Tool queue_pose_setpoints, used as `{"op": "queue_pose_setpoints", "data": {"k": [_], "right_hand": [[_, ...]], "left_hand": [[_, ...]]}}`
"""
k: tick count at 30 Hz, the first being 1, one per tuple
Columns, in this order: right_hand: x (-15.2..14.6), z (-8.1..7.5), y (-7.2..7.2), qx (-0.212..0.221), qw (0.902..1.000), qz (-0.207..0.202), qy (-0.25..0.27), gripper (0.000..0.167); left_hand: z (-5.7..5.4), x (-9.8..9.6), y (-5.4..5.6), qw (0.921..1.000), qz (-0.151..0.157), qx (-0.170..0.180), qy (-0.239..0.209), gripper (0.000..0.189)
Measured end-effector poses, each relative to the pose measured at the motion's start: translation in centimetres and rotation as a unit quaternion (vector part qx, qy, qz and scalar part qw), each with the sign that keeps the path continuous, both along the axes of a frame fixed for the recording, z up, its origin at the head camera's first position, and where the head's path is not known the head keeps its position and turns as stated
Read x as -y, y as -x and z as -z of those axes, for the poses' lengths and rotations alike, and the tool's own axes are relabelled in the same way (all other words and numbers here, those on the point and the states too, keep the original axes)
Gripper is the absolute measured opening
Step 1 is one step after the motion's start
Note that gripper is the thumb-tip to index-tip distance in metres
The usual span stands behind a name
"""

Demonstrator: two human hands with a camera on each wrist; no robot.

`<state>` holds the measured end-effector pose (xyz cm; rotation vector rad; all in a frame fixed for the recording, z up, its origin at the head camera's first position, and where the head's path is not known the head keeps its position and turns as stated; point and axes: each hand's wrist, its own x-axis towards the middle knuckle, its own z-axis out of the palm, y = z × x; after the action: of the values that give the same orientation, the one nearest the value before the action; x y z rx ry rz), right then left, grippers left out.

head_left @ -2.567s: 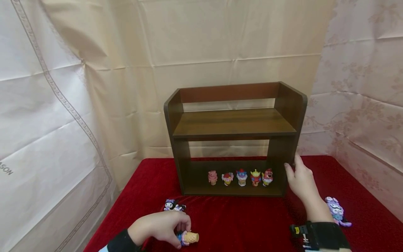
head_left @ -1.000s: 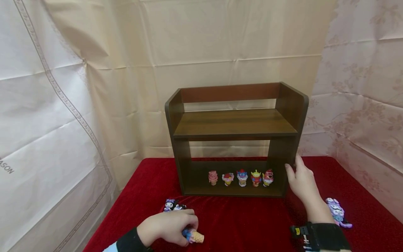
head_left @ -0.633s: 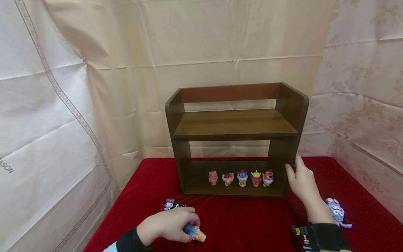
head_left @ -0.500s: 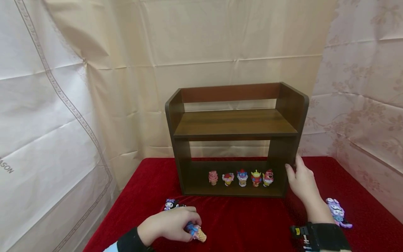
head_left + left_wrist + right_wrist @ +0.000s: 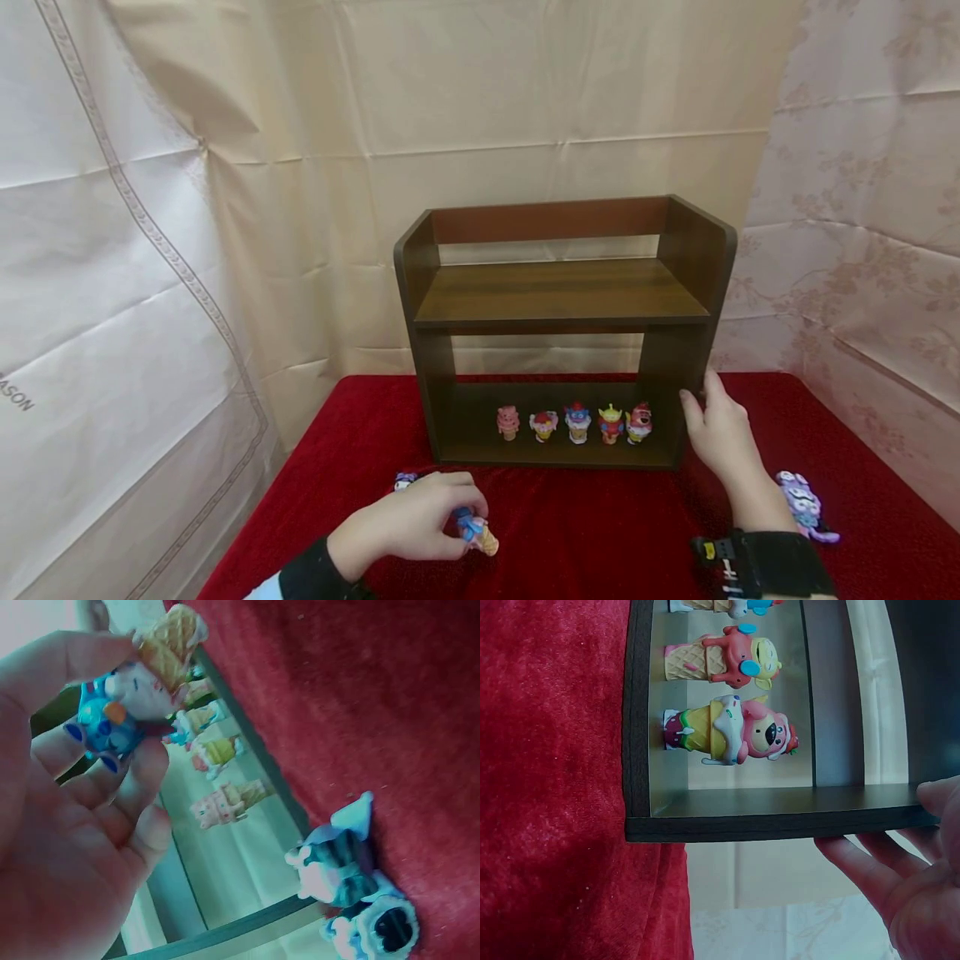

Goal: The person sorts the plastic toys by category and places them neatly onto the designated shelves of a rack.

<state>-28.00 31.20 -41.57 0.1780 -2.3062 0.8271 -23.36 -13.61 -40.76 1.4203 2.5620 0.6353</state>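
My left hand (image 5: 416, 517) pinches an ice-cream-cone figurine (image 5: 475, 530) between thumb and fingers, above the red cloth in front of the shelf. In the left wrist view its blue character head (image 5: 109, 727) points toward the palm and the waffle cone points away. My right hand (image 5: 720, 429) grips the right side panel of the dark wooden shelf (image 5: 562, 292); in the right wrist view the thumb lies on one face, fingers on the other. Several cone figurines stand in a row on the lower board, from a pink one (image 5: 507, 423) to a pink bear (image 5: 638, 422) at the right.
Two dark and pale figurines (image 5: 337, 870) lie on the red cloth (image 5: 585, 533), mostly hidden behind my left hand in the head view. A purple figurine (image 5: 802, 502) lies right of my right forearm. Cream curtains (image 5: 555, 92) hang behind the shelf.
My left hand has moved right and slightly forward with the cone figurine, the cone end tipping further down. It now covers more of the dark figurines. The right hand stays on the shelf.
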Motion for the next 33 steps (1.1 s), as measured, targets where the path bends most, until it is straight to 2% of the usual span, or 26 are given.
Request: {"op": "queue_pose_setpoints", "data": {"k": [4, 9, 18, 25, 29, 33], "right_hand": [[0.0, 0.0, 0.0, -0.001, 1.0, 0.001, -0.001, 0.048], [0.0, -0.2, -0.1, 0.004, 1.0, 0.0, -0.001, 0.048], [0.1, -0.3, -0.2, 0.005, 1.0, 0.002, 0.0, 0.048], [0.0, -0.2, -0.1, 0.014, 0.9999, -0.002, 0.002, 0.05], [0.1, -0.1, -0.1, 0.007, 1.0, -0.003, 0.001, 0.049], [0.1, -0.2, -0.1, 0.006, 1.0, -0.001, 0.001, 0.048]], "left_hand": [[-0.9, -0.1, 0.0, 0.9985, -0.03, -0.028, -0.037, 0.028], [-2.0, -0.1, 0.3, 0.9939, -0.048, -0.038, -0.091, 0.028], [-4.1, -0.9, 1.3, 0.979, -0.095, -0.094, -0.154, 0.027], [-5.5, -1.8, 2.2, 0.9691, -0.136, -0.145, -0.146, 0.025], [-5.9, -2.1, 3.0, 0.9636, -0.148, -0.182, -0.127, 0.027], [-6.0, -2.3, 3.9, 0.9604, -0.161, -0.198, -0.113, 0.025]]}}
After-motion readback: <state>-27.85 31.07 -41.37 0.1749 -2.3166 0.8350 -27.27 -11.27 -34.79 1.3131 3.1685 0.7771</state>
